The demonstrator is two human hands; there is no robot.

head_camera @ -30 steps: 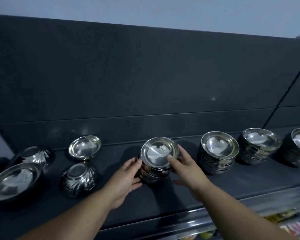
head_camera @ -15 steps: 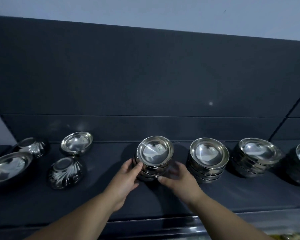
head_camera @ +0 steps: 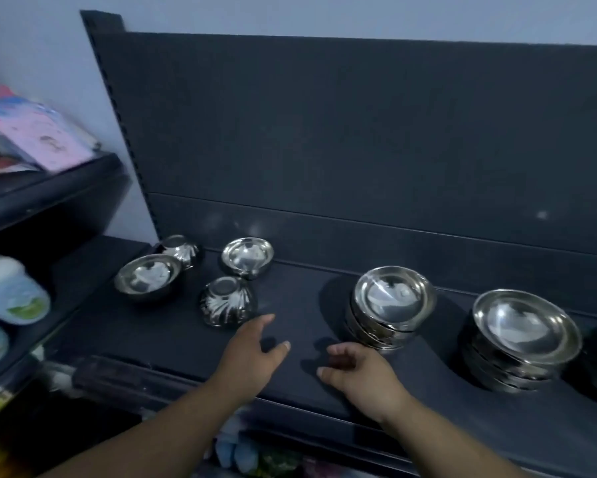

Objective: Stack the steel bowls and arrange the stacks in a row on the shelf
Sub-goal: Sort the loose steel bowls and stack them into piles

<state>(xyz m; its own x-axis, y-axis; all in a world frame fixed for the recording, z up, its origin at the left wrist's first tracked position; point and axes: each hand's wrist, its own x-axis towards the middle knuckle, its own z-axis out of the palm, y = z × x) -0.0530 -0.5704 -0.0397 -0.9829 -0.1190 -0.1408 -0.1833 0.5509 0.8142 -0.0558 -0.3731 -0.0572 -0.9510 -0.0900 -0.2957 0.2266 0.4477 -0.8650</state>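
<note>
Far left on the dark shelf [head_camera: 307, 377] sit four loose steel bowls. There's a wide plain bowl [head_camera: 147, 276] and a smaller plain bowl [head_camera: 247, 255], both upright, plus a back fluted bowl [head_camera: 180, 248] and a front fluted bowl [head_camera: 227, 301], both flipped over. The left hand [head_camera: 252, 357] is near the front fluted bowl, fingers loose and empty. The right hand [head_camera: 359, 370] is lightly curled, holding nothing, just beside the first bowl stack [head_camera: 392, 305]. The second stack [head_camera: 521, 336] stands further right.

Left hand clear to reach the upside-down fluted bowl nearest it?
Probably yes: the left hand is open close beside the upside-down fluted bowl, with only bare shelf between them.
</note>
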